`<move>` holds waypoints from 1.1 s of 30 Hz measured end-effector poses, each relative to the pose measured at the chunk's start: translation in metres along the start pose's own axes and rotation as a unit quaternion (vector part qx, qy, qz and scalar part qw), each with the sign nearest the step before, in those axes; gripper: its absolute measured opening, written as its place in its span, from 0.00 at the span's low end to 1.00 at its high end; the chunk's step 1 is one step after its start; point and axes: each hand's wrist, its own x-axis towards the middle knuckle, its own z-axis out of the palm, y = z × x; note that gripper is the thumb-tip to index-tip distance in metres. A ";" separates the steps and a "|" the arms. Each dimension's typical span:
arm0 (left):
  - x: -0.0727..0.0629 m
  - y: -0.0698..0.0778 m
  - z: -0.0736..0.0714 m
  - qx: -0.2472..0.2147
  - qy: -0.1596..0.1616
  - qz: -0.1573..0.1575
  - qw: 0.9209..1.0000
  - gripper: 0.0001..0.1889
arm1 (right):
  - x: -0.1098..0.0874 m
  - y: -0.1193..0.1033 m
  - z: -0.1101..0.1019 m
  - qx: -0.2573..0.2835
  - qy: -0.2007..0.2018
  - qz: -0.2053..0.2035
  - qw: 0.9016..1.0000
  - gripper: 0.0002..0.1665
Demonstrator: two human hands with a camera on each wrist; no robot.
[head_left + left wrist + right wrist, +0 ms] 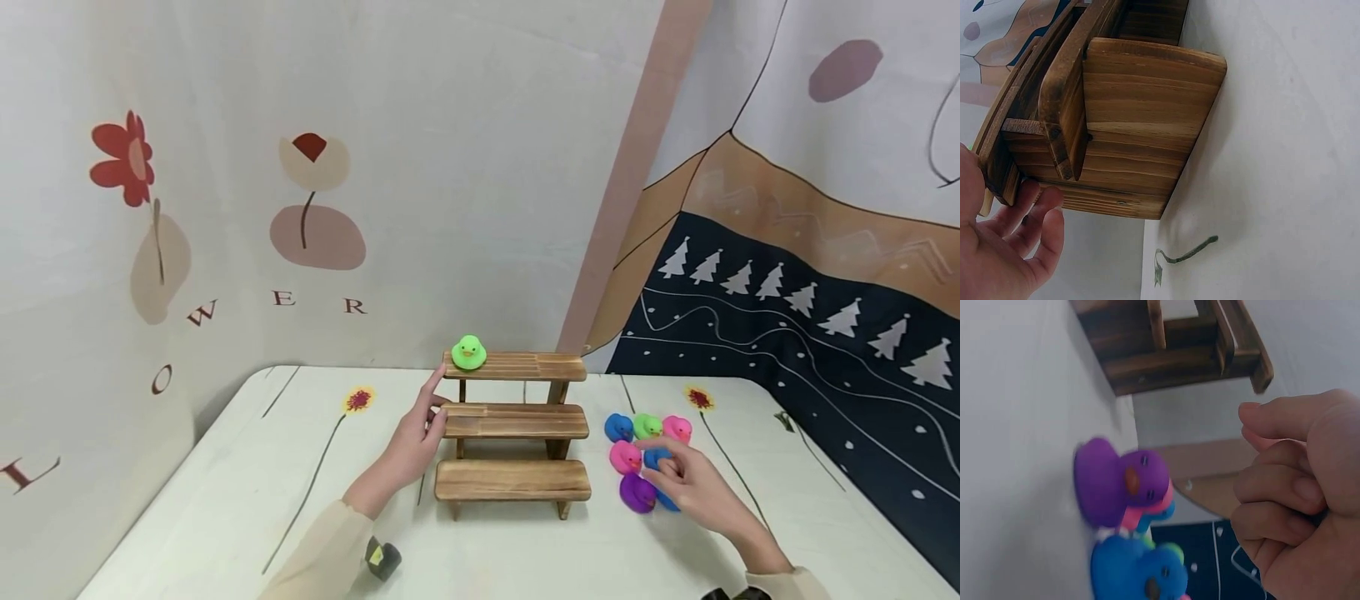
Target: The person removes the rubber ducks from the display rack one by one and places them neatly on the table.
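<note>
My left hand [416,437] is at the left end of a three-tier wooden stand [513,481]. Its index finger reaches up to the top tier's end, beside a green rubber duck [468,353] standing there. In the left wrist view, the other fingers [1050,240] bend loosely by the stand's side. My right hand [697,485] hovers over a group of rubber ducks, thumb and index apart, other fingers curled, holding nothing visible. Nearest it are a pink duck [625,457], a purple duck [1113,484] and a blue duck [1132,569]. The hand partly hides blue ducks.
Behind the group sit another blue duck [618,427], a green duck [648,426] and a pink duck [677,428]. A small dark object [383,558] lies by the left sleeve. Printed cloth [450,167] covers the wall and the table [300,467].
</note>
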 end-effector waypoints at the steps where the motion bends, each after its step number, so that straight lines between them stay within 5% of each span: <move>1: 0.000 0.000 0.000 -0.002 -0.001 -0.001 1.000 0.33 | 0.001 -0.002 0.002 0.002 0.001 -0.009 1.000 0.20; 14: 0.002 0.000 0.002 -0.004 -0.004 -0.003 1.000 0.34 | 0.029 -0.038 0.016 0.001 0.031 -0.104 0.994 0.19; 33: 0.002 0.000 -0.001 -0.006 -0.004 0.001 1.000 0.33 | 0.051 -0.057 0.029 0.023 0.032 -0.136 0.990 0.18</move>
